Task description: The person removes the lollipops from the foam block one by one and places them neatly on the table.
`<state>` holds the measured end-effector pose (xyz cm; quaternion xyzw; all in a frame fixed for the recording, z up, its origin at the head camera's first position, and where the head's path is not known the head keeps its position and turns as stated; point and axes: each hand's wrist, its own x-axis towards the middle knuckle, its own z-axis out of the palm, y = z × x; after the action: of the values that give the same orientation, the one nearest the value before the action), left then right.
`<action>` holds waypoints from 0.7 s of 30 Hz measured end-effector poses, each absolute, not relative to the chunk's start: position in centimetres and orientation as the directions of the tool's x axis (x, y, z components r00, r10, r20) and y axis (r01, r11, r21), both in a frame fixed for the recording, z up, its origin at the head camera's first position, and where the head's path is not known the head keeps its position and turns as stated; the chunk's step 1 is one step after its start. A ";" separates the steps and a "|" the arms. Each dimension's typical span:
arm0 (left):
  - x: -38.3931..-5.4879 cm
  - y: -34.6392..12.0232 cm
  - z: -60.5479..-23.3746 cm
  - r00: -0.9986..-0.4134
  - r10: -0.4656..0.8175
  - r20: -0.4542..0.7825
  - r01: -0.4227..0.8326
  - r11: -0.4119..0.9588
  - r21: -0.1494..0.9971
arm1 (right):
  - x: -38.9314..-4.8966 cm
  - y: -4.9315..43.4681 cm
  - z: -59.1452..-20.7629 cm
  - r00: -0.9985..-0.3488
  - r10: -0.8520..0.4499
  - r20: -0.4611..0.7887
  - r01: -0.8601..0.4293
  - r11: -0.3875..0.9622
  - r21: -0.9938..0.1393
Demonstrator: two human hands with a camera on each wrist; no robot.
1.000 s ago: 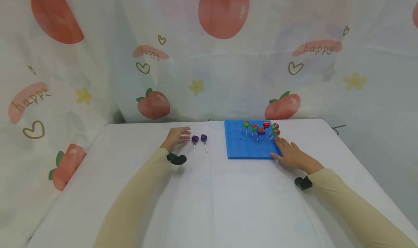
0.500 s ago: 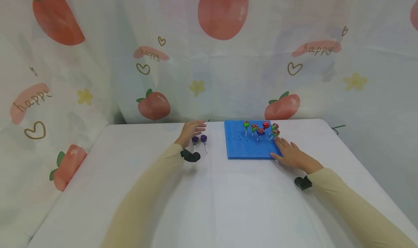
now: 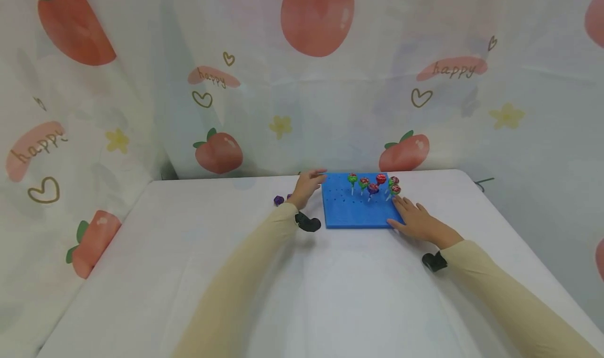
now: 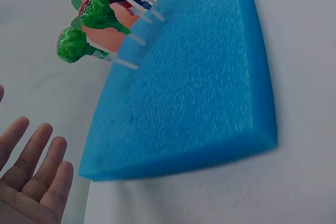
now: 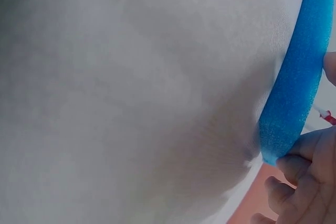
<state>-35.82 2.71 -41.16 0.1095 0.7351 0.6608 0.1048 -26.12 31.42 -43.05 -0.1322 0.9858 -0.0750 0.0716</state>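
A blue foam board (image 3: 351,214) with small holes lies at the back of the table. Several wrapped lollipops stand in it by their sticks, among them a green lollipop (image 4: 72,44) and a purple lollipop (image 3: 373,189). My left hand (image 3: 305,188) holds nothing, its fingers extended beside the board's left edge. In the left wrist view, those fingertips (image 4: 59,145) are a little apart from the foam corner. My right hand (image 3: 415,223) rests at the board's right edge, fingers spread and touching the foam (image 5: 296,77). Left of my left hand lies a purple lollipop (image 3: 279,201); another is mostly hidden behind the wrist.
A white cloth (image 3: 358,290) covers the table. Behind it hangs a curtain (image 3: 330,122) printed with fruit, hearts and flowers. A dark wrist strap (image 3: 308,223) sits on my left wrist, and another dark strap (image 3: 434,262) on my right.
My left hand has moved right, passing over the two loose purple lollipops to the board's left edge. The right hand and the board have stayed in place; the head view shifted slightly.
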 end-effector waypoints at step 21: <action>-35.9 8.1 -43.3 -0.929 0.364 -0.064 -0.028 0.105 0.994 | -25.7 31.2 -43.0 -0.953 -0.278 -0.121 -0.249 0.945 -0.211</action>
<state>-35.89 8.12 -43.26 0.1156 0.7281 0.6591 0.1488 -25.65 31.22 -42.97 -0.1341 0.9834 -0.0973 0.0745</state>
